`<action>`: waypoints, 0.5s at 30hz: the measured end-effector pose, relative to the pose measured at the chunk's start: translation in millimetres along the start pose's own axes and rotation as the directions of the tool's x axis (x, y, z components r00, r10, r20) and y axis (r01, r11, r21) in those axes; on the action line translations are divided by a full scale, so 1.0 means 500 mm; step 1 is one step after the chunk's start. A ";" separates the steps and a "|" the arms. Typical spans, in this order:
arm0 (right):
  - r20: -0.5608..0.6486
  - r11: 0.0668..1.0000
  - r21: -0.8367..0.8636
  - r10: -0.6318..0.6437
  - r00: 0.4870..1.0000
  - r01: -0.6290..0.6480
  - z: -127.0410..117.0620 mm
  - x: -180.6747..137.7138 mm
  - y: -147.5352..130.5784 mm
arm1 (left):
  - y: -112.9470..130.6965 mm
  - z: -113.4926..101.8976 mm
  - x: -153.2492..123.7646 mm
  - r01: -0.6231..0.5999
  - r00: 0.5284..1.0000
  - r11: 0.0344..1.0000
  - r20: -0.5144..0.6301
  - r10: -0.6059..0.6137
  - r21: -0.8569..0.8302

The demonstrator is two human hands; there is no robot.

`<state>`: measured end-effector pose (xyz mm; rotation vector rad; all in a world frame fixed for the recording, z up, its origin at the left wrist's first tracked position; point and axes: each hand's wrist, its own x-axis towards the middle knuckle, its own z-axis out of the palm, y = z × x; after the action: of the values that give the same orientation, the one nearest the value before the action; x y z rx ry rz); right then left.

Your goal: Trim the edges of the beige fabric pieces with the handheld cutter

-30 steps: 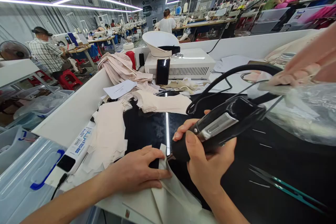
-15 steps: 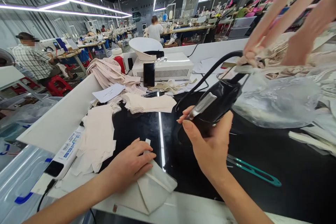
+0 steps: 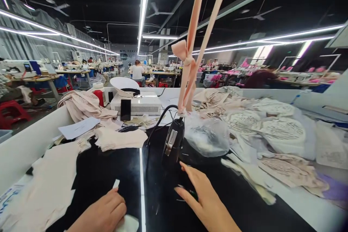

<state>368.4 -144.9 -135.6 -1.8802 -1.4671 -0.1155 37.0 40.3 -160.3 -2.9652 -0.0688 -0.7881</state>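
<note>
Right hand (image 3: 204,197) open near tool (image 3: 172,141) | left hand (image 3: 102,213) on fabric (image 3: 129,223), grip unclear | bag (image 3: 209,136) contents unclear

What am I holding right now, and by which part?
Right hand is open, empty, below the hanging black tool; left hand rests on the white fabric piece, grip unclear.

Black tool (image 3: 173,141) w/ silver plate, peach-pink strap (image 3: 191,61), black tabletop (image 3: 108,177), cream fabric pcs (image 3: 46,181), beige lace-patterned pcs (image 3: 278,130), white machine (image 3: 140,105), red cup (image 3: 99,97).
</note>
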 end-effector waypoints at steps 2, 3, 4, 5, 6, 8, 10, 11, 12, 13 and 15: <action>0.042 0.994 -0.097 -0.048 0.998 0.052 -0.016 -0.029 0.047 | -0.001 0.012 -0.005 -0.001 0.999 0.998 0.043 -0.002 0.062; 0.055 0.986 -0.142 -0.078 0.995 0.085 -0.021 -0.040 0.066 | -0.001 0.016 -0.006 0.002 0.999 0.997 0.050 -0.006 0.083; 0.071 0.977 -0.181 -0.105 0.992 0.116 -0.022 -0.049 0.081 | -0.001 0.019 -0.006 0.010 0.999 0.995 0.052 -0.015 0.099; 0.082 0.967 -0.212 -0.123 0.989 0.138 -0.020 -0.055 0.093 | -0.002 0.021 -0.006 0.028 0.998 0.994 0.050 -0.034 0.107; 0.092 0.960 -0.234 -0.134 0.987 0.153 -0.016 -0.060 0.101 | -0.003 0.021 -0.006 0.057 0.996 0.993 0.059 -0.064 0.103; 0.105 0.955 -0.250 -0.135 0.985 0.158 -0.003 -0.063 0.109 | -0.009 0.015 -0.006 0.132 0.983 0.990 0.123 -0.138 0.055; 0.115 0.959 -0.243 -0.121 0.986 0.146 0.009 -0.062 0.107 | -0.016 0.003 -0.004 0.247 0.942 0.969 0.243 -0.233 -0.028; 0.121 0.962 -0.236 -0.111 0.986 0.138 0.014 -0.060 0.104 | -0.020 -0.005 -0.001 0.317 0.908 0.945 0.310 -0.280 -0.075; 0.125 0.966 -0.227 -0.100 0.987 0.127 0.016 -0.058 0.100 | -0.022 -0.014 0.004 0.392 0.868 0.912 0.375 -0.325 -0.118; 0.127 0.970 -0.216 -0.087 0.988 0.113 0.016 -0.056 0.094 | -0.023 -0.024 0.010 0.469 0.825 0.869 0.430 -0.366 -0.160; 0.125 0.980 -0.183 -0.057 0.991 0.079 0.010 -0.053 0.080 | -0.019 -0.048 0.029 0.607 0.732 0.758 0.538 -0.417 -0.239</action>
<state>392.4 -166.6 -171.5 -2.0170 -1.6518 -0.1832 37.0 48.1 -131.9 -3.5072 -0.9299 -0.0852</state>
